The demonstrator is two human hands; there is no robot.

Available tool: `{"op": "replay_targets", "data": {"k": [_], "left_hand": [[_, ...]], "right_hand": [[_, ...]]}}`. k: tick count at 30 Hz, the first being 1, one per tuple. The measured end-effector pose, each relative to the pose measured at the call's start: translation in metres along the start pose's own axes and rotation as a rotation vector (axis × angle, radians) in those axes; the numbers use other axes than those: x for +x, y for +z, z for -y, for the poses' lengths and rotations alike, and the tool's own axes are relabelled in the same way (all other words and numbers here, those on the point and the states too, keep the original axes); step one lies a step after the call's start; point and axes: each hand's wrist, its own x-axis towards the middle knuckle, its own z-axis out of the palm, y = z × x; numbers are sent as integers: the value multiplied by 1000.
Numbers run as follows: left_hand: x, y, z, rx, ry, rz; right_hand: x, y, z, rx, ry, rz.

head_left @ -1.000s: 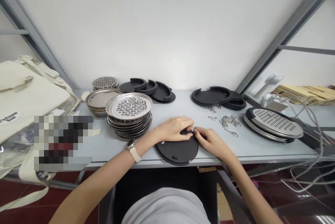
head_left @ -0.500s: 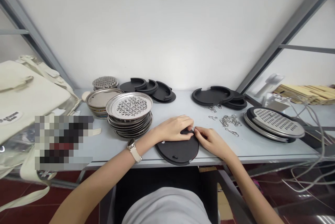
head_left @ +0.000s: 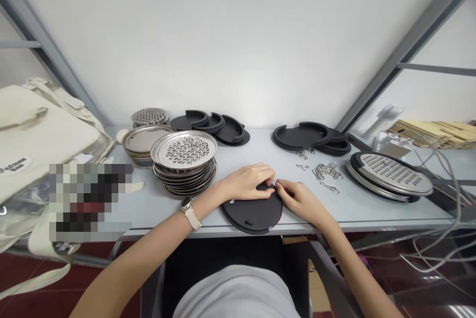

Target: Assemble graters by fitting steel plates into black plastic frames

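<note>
A black round holder [head_left: 256, 215] with a small slot lies at the table's front edge, its far part covered by my hands. My left hand [head_left: 250, 182], with a watch on the wrist, lies over it, fingers bent around its far edge. At that same edge, my right hand [head_left: 299, 200] pinches a small shiny metal clip [head_left: 274, 183], mostly hidden between the fingertips of both hands. Several loose metal clips [head_left: 327, 171] are scattered to the right, beyond my right hand. A stack of round metal graters [head_left: 185, 152] stands left of the holder.
More black holders lie along the wall, one group [head_left: 215, 129] at centre left and another group [head_left: 305, 137] at right. Graters seated in black holders [head_left: 394, 174] are piled at the right. A cream bag [head_left: 44, 125] and a blurred patch occupy the left; cables [head_left: 451, 194] hang at the right.
Almost nothing differs. Both hands stay in place at the holder's far edge, with only a very slight shift of the fingers at the clip.
</note>
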Motion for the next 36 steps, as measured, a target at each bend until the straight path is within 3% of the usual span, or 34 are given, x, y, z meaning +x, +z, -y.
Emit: {"op": "replay_targets", "data": {"k": [36], "left_hand": [[1,0,1,38,-4,7]], "right_hand": [[0,0,1,-6,-1,3]]}}
